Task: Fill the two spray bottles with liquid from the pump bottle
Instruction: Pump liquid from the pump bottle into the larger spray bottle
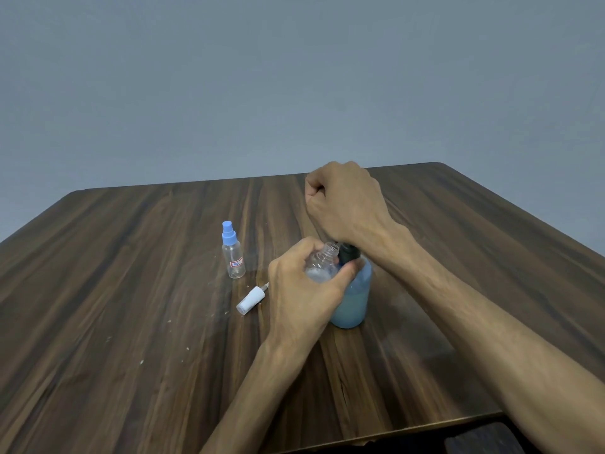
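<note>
My left hand [302, 290] grips a small clear spray bottle [322, 263] with its cap off, its open neck close beside the black pump head [349, 252] of the pump bottle [353, 299]. That bottle holds pale blue liquid and stands on the table. Some whitish liquid shows in the held bottle. My right hand [343, 204] is curled into a fist above the pump, and its wrist end lies over the pump head. A second clear spray bottle [233, 257] with a blue sprayer stands upright to the left. A white sprayer cap [250, 300] lies on its side near it.
The dark wooden table [131, 322] carries a few small white specks left of centre. Its near edge runs along the bottom, with a dark object [484, 440] below it at the lower right. A plain grey wall is behind.
</note>
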Action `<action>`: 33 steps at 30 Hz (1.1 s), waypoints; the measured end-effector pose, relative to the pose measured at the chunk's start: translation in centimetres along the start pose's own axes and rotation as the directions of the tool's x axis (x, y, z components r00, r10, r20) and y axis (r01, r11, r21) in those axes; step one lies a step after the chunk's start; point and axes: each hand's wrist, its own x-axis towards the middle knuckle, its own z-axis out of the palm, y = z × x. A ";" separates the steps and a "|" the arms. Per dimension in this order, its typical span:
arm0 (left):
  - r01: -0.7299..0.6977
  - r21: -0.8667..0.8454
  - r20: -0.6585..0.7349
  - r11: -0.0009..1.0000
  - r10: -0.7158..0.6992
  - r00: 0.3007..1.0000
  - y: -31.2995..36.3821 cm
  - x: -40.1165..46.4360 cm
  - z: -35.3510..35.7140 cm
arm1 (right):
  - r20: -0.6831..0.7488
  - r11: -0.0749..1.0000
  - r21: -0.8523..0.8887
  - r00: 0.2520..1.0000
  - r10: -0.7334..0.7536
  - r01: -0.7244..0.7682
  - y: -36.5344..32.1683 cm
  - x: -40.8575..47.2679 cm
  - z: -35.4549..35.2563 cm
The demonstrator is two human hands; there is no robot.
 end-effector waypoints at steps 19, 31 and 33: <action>0.029 -0.004 -0.010 1.000 -0.029 1.000 0.0 -0.1 0.1 | -0.027 0.999 0.025 0.999 -0.028 0.029 -0.2 0.6 -1.0; 0.041 0.009 -0.008 0.999 -0.041 0.999 0.1 -0.1 0.1 | 0.149 1.000 -0.006 0.989 -0.018 0.019 0.0 -0.1 0.6; 0.032 0.011 -0.010 0.999 -0.032 0.999 0.0 -0.1 0.2 | 0.105 1.000 -0.003 0.994 -0.025 0.025 -0.1 0.1 0.2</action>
